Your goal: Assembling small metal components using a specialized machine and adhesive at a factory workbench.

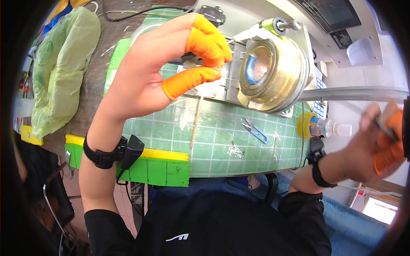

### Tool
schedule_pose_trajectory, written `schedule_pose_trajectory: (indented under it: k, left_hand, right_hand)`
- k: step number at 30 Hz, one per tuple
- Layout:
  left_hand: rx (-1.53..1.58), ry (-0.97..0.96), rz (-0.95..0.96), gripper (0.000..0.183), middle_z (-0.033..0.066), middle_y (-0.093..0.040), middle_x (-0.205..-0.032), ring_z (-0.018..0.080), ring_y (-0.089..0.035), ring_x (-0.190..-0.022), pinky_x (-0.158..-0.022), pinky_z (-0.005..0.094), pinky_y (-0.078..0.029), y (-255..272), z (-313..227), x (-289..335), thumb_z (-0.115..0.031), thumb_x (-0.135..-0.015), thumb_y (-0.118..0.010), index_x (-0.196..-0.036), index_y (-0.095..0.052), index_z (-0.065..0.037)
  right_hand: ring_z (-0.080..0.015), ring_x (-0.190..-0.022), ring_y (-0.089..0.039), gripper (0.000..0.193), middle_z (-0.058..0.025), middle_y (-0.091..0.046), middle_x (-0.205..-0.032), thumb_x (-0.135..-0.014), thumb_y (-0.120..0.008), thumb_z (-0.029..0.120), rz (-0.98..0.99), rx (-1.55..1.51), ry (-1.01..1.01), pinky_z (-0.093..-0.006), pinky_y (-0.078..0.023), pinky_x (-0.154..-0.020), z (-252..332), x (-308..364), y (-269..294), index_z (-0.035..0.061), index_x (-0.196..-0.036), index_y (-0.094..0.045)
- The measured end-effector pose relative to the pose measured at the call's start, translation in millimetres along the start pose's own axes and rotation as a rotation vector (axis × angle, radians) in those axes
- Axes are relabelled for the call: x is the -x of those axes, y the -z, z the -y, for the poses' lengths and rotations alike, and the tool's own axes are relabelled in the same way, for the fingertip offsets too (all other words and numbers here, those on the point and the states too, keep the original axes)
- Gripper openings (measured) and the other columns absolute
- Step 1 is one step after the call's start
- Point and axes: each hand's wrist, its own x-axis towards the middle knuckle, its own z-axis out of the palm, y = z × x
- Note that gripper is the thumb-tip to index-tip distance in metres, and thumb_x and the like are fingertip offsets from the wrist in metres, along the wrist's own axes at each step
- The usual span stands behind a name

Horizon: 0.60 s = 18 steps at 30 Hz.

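My left hand (149, 68), with orange finger covers, is raised over the green mat at the machine's front. Its thumb and fingertips are pressed together, and a thin wire (230, 78) runs from them toward a brass-coloured round head (277, 72). That head has a round opening with blue inside its rim. Blurred at the far right, my right hand (363, 145) is curled around a small dark piece (385, 129) whose kind I cannot make out. It also wears orange finger covers. A grey bar (354, 94), smeared, stretches from the round head toward that hand.
Blue thread snips (256, 131) and a thin wooden stick (197, 121) lie on the gridded green mat (166, 128). A clear bottle (326, 128) stands beside a yellow roll (304, 125). Pale-green plastic (66, 72) lies at left; a green-and-yellow strip (153, 168) lines the front edge.
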Motion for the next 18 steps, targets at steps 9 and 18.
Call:
schedule_pose_trajectory:
  k: [9,18]
  left_hand:
    - [0.05,0.118,-0.019,0.013,0.0121,-0.063,-0.099,0.0252,-0.059,-0.098,-0.109,0.0551,-0.043,-8,0,4,0.002,-0.085,-0.069,-0.094,-0.061,0.0]
    - [-0.253,0.128,-0.021,0.011,0.0119,-0.066,-0.093,0.0278,-0.06,-0.1,-0.109,0.0569,-0.042,-11,-35,-8,0.002,-0.084,-0.069,-0.093,-0.063,-0.001]
  right_hand:
    - [-0.0379,-0.073,-0.067,0.019,-0.015,-0.066,-0.075,-0.082,-0.075,0.015,0.891,0.366,-1.048,-0.0465,-0.052,-0.065,22,85,-97,0.0023,-0.081,-0.06]
    - [-0.0267,-0.085,-0.066,0.033,-0.0072,-0.064,-0.089,-0.072,-0.086,0.015,0.018,0.747,-0.919,-0.038,-0.051,-0.073,9,105,-77,0.0063,-0.093,-0.062]
